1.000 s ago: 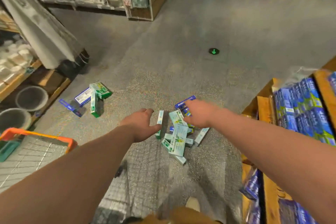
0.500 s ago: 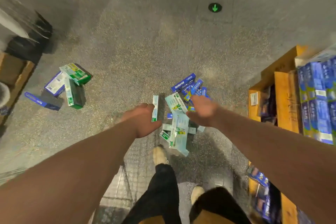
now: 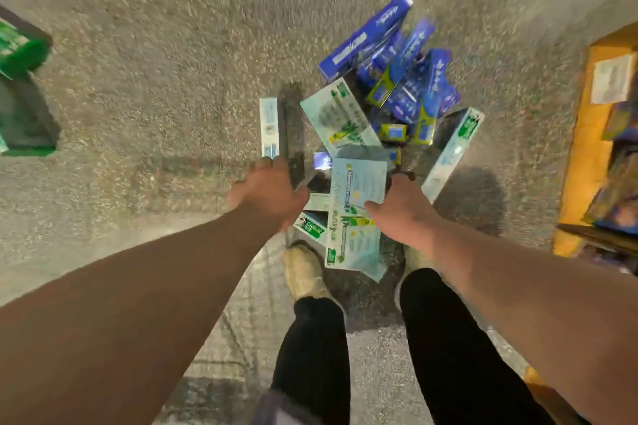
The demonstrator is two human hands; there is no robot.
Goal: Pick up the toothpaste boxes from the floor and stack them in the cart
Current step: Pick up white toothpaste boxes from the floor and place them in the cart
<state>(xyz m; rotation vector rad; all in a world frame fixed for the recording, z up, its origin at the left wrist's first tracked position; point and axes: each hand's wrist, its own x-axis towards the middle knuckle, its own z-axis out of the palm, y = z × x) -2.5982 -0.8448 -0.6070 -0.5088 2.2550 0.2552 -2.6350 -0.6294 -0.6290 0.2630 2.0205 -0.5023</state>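
A pile of toothpaste boxes lies on the speckled floor just ahead of my feet. Several blue boxes (image 3: 376, 41) sit at its far side, pale green-and-white boxes (image 3: 340, 117) in the middle, and a large pale box (image 3: 352, 228) nearest me. A narrow pale box (image 3: 268, 128) lies at the pile's left. My left hand (image 3: 267, 195) hovers, fingers spread, just below that narrow box. My right hand (image 3: 402, 210) is at the right edge of the large pale box, thumb over its edge, fingers apart. The cart is out of view.
More green boxes (image 3: 20, 55) lie on the floor at the far left. An orange wooden shelf unit (image 3: 583, 155) with packaged goods stands at the right. My two shoes (image 3: 305, 272) and dark trouser legs are directly below the pile.
The view has tilted down and closed in on the pile. Both hands have dropped lower toward the boxes; the right hand has come back from the blue boxes to the large pale box.
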